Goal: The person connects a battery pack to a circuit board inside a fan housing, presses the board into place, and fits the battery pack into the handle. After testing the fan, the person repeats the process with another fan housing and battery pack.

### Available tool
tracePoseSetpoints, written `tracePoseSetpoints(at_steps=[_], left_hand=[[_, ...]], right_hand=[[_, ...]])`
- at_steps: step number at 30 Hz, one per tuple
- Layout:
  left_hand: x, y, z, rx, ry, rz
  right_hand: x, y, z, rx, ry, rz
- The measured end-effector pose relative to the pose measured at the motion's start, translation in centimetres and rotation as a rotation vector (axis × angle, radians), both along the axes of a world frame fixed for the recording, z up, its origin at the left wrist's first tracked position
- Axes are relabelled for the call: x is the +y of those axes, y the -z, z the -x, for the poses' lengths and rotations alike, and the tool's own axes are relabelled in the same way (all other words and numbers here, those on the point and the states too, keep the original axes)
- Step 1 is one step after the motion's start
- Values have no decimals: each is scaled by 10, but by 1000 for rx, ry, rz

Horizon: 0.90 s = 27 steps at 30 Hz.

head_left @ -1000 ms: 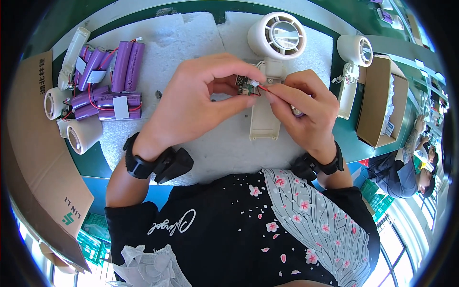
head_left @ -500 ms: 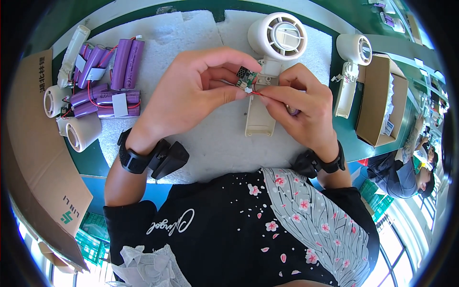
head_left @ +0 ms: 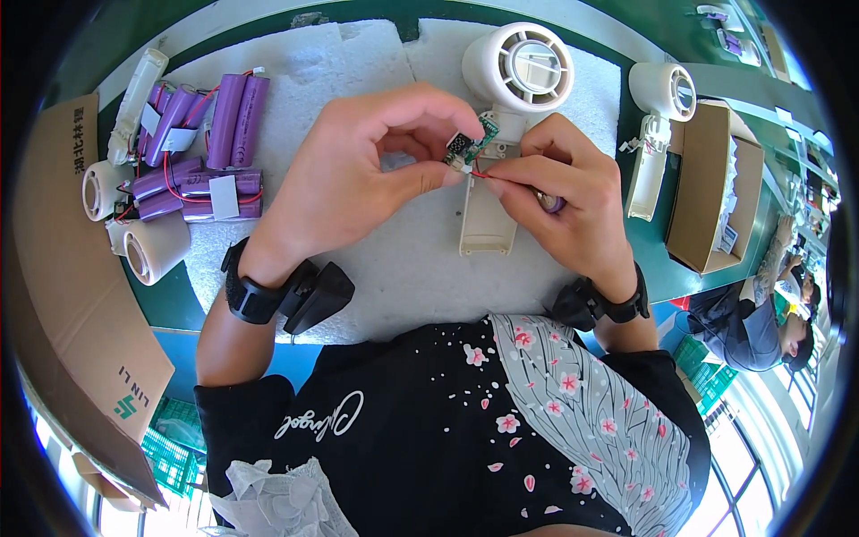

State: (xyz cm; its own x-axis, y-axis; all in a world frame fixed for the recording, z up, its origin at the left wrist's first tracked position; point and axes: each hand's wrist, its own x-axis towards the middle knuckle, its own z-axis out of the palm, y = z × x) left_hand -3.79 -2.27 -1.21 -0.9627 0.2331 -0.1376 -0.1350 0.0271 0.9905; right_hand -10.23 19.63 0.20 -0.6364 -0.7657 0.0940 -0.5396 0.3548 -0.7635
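Observation:
Between the thumb and fingertips of my left hand (head_left: 358,166) is a small circuit board (head_left: 461,148), black and green, with a white connector on its lower edge. My right hand (head_left: 568,192) pinches a red wire (head_left: 480,174) right at that connector. The end of a shiny purple cylinder (head_left: 552,204) shows under my right palm; most of it is hidden. Below both hands lies an open cream fan housing (head_left: 488,219), its handle pointing toward me. Its round fan head (head_left: 519,67) sits at the far end.
Purple battery cells (head_left: 237,121) with red wires lie at the left beside white fan parts (head_left: 157,249). A large cardboard flap (head_left: 80,268) stands at the far left. Rightward are another open fan (head_left: 658,134) and a cardboard box (head_left: 707,192). A person (head_left: 747,327) sits beyond.
The circuit board has tilted in my left fingers, so more of its green side shows. My right hand has shifted slightly, uncovering more of the purple cylinder's end.

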Motion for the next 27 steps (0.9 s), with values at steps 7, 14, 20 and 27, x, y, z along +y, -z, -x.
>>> tracePoseSetpoints(at_steps=[7,14,20,27], left_hand=[[7,6,-2,144,-97,-52],[7,3,-2,124,-91,-37],[10,3,-2,153,-45,40],[17,4,-1,291,-96,151]], right_hand=[[2,1,2,-110,25,50],[2,2,2,-101,40,64],[2,4,1,-50,48,82],[5,4,3,129,-21,62]])
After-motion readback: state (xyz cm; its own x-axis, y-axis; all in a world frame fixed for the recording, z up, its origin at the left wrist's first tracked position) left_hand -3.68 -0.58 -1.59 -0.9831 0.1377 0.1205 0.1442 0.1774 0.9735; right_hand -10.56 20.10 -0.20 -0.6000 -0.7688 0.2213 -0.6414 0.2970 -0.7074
